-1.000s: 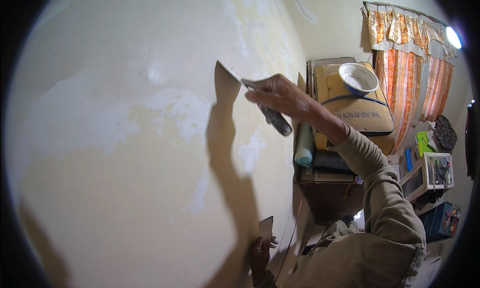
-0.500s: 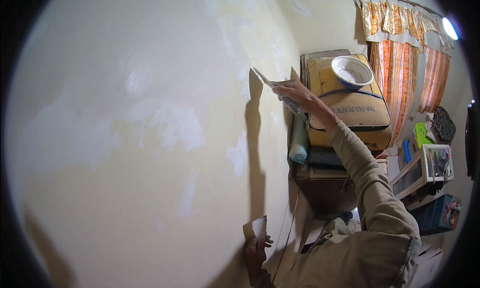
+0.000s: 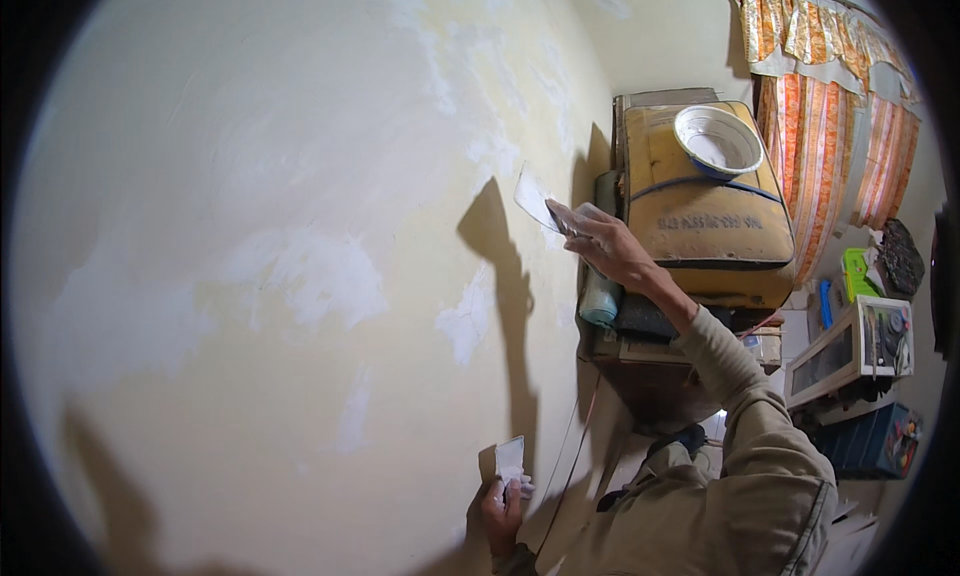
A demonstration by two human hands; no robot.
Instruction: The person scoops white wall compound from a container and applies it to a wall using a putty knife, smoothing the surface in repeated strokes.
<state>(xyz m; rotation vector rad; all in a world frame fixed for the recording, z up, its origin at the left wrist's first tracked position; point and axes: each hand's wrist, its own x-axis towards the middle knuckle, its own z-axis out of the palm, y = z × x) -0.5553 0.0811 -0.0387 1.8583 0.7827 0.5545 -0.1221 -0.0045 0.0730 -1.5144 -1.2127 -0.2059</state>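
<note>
My right hand (image 3: 612,248) is closed on the handle of a wide putty knife (image 3: 535,198), its broad blade turned flat and smeared white. The blade's shadow falls apart from it on the pale yellow wall (image 3: 300,406), so it seems to stand off the surface. Lower down, my left hand (image 3: 503,511) grips a smaller putty knife (image 3: 509,457), blade up, with white paste on the blade and on my fingers. Uneven white filler patches (image 3: 335,276) spread over the wall to the left of both hands.
A white-lined bowl (image 3: 718,142) rests on a yellow-brown bag (image 3: 690,216) stacked beside the wall. Beneath sits a rolled teal sheet (image 3: 600,304). Orange-striped curtains (image 3: 812,166) hang at right, above a white-framed cabinet (image 3: 850,351) and a dark blue crate (image 3: 865,441).
My right hand has come down a little, and its putty knife has turned from edge-on to showing its flat face. The left hand has shifted slightly, still holding the smaller knife.
</note>
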